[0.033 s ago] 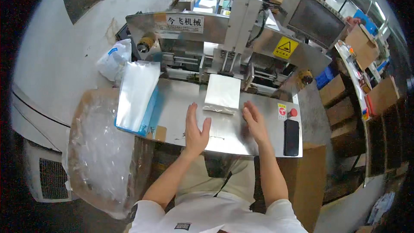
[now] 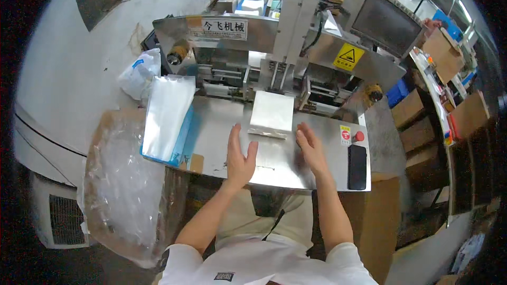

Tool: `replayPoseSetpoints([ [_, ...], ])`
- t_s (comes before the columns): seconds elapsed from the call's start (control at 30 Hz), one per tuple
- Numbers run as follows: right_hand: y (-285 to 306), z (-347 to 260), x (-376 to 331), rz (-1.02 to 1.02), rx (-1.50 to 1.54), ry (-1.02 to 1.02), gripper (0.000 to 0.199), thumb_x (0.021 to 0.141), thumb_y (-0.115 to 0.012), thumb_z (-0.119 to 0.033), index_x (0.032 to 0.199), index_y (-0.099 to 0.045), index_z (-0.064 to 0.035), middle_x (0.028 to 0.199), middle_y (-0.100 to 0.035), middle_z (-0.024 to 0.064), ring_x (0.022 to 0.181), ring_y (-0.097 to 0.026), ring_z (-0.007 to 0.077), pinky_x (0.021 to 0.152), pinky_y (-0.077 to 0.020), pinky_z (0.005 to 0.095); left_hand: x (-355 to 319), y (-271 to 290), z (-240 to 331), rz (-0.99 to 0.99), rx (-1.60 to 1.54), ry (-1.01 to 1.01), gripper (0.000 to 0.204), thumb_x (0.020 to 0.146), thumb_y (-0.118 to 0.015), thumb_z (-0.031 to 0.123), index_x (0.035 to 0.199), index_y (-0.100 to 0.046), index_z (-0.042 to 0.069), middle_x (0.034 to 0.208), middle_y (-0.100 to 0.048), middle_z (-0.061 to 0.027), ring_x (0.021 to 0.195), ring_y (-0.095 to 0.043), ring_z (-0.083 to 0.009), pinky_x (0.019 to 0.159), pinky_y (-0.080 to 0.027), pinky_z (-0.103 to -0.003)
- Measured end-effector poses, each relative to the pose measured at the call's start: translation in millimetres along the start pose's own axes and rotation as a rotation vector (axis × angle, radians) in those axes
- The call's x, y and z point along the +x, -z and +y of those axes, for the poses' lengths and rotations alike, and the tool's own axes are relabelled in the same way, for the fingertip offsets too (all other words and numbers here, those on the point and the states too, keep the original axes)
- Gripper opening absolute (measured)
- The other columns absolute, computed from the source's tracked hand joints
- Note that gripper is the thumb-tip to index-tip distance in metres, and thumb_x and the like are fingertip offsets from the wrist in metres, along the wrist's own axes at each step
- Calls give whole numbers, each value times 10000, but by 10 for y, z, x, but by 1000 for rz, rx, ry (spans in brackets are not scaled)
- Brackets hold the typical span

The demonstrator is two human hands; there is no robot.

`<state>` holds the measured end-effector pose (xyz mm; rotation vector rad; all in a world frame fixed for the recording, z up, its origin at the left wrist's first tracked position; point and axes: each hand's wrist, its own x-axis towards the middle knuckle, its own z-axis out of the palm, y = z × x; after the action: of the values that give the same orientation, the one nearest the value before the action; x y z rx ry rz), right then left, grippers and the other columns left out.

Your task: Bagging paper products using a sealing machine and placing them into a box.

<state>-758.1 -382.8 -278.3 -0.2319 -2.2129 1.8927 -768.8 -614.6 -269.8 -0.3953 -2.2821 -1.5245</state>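
A squarish white stack in clear wrapping (image 2: 272, 111) lies on the steel worktop (image 2: 277, 174), against the opening of the machine (image 2: 293, 26). Its near edge shows crinkled film. My left hand (image 2: 241, 159) is held left of the stack and a little nearer me, fingers stretched out and thumb apart. On the other side, my right hand (image 2: 312, 150) is likewise open, its fingers pointing toward the machine. Both palms face inward, and neither hand touches the stack or holds anything.
Left on the worktop, flat white plastic bags (image 2: 168, 116) rest on a blue box (image 2: 185, 142). A carton lined with clear plastic (image 2: 127, 179) stands beside it. At the right are a black phone (image 2: 357, 168) and a red button (image 2: 358, 136). A monitor (image 2: 390, 24) overhangs the machine.
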Motion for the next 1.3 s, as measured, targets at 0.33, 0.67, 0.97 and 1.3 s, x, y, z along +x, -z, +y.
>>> replayPoseSetpoints([
  [0.33, -312, 78, 521, 149, -467, 69, 816, 898, -537, -570, 1346, -451, 107, 1355, -472, 332, 1315, -438, 393, 1082, -346, 410, 717, -411, -199, -22, -48, 180, 644, 942, -571, 388, 1355, -409, -79, 1355, -477, -285, 1259, -472, -385, 1067, -353, -401],
  [0.67, -228, -438, 18, 61, 19, 215, 786, 784, -728, -124, 1463, -348, -17, 1382, -505, 177, 1305, -451, 254, 1061, -370, 353, 400, -219, -54, -328, -550, 281, 513, 944, -593, 353, 1280, -503, -24, 1176, -617, -166, 1060, -617, -241, 920, -485, -349],
  [0.97, -17, -685, -1196, -151, -649, 724, 737, 721, -749, -108, 1384, -441, -17, 1427, -438, 202, 1322, -413, 374, 1097, -317, 520, 194, 3, 259, -534, -889, 822, 920, 816, -737, 228, 1487, -166, -40, 1176, -596, -191, 1095, -591, -270, 977, -454, -373],
  [1.3, 758, -263, -1313, 329, 631, -302, 480, 841, -684, -141, 1234, -502, 66, 1121, -634, 109, 974, -642, 215, 873, -534, 377, 794, -742, 208, -262, -999, 973, 426, 889, -674, 196, 1182, -491, -55, 1075, -640, -205, 919, -656, -233, 845, -549, -347],
])
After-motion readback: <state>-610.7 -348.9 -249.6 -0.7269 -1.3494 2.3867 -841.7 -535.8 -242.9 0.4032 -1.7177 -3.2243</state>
